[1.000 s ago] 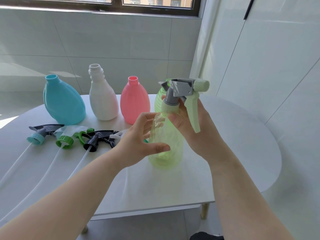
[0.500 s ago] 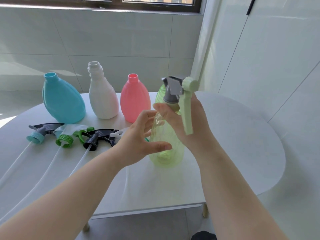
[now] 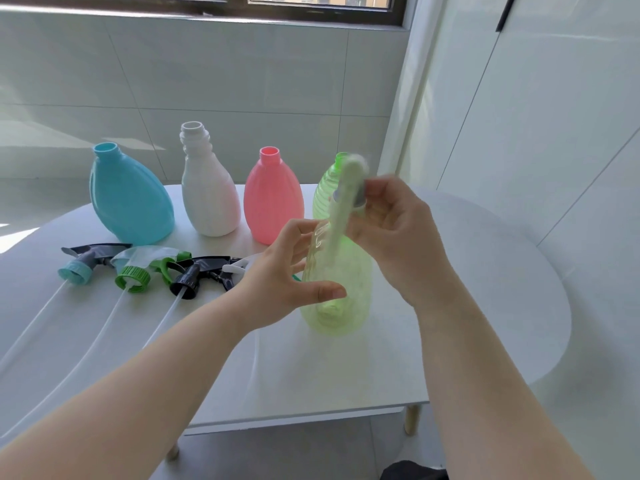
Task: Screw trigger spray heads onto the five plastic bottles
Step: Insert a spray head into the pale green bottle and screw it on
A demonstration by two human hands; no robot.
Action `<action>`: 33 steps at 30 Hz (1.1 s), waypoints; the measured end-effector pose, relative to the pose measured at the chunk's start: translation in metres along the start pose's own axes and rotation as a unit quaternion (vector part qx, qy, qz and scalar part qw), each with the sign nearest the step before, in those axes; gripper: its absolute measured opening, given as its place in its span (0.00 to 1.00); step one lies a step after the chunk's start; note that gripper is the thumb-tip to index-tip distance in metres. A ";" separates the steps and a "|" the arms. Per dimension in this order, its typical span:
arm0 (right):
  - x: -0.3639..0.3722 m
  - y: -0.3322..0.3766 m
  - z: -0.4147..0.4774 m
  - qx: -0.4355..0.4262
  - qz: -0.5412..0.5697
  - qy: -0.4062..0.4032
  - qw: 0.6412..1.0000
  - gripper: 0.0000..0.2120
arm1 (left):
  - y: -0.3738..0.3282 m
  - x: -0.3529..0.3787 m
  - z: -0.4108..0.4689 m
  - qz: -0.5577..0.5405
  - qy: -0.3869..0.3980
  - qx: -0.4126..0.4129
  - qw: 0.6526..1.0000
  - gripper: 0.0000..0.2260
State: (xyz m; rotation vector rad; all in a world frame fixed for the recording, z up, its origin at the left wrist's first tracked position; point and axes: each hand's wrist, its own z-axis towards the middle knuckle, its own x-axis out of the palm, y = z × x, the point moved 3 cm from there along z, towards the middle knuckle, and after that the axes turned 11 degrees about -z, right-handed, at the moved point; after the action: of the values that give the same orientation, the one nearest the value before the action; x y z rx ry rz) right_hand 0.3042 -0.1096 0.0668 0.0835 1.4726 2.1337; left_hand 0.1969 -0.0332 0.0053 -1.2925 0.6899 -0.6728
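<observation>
A translucent light green bottle (image 3: 337, 299) stands upright on the white bench (image 3: 450, 341), and everything else is placed from it. The left hand (image 3: 280, 275) curls round its left side, thumb across the front and fingers behind the shoulder, holding it. At its neck the right hand (image 3: 394, 237) grips the collar of a pale green trigger spray head (image 3: 348, 199). The head is motion-blurred, and its long trigger hangs down over the bottle's front. Whether the collar is seated on the threads cannot be told. Just behind the bottle stands a second green bottle (image 3: 325, 192). Behind and to its left a pink bottle (image 3: 273, 202), a white bottle (image 3: 207, 195) and a blue bottle (image 3: 130, 199) stand in a row, all with open necks. Left of it, three loose spray heads lie on their sides with dip tubes trailing forward: a black-collared head (image 3: 194, 275) nearest, then a green-collared head (image 3: 138, 271), then a teal-collared head (image 3: 81, 266) farthest.
</observation>
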 end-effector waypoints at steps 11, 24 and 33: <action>0.012 0.001 -0.006 -0.025 -0.102 -0.020 0.994 0.11 | -0.002 0.001 -0.001 0.004 -0.005 0.014 1.000 0.29; 0.003 0.001 -0.002 -0.002 -0.118 -0.062 0.991 0.10 | 0.002 0.002 0.000 0.012 -0.020 0.013 1.000 0.26; 0.011 0.001 -0.008 0.003 -0.138 0.041 0.990 0.09 | -0.004 0.004 -0.001 0.005 -0.009 0.023 1.000 0.27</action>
State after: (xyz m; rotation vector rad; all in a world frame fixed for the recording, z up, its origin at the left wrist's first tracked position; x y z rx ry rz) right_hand 0.2921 -0.1117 0.0614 -0.1978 1.4443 1.9288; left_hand 0.1988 -0.0373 0.0089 -1.2507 0.6631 -0.6648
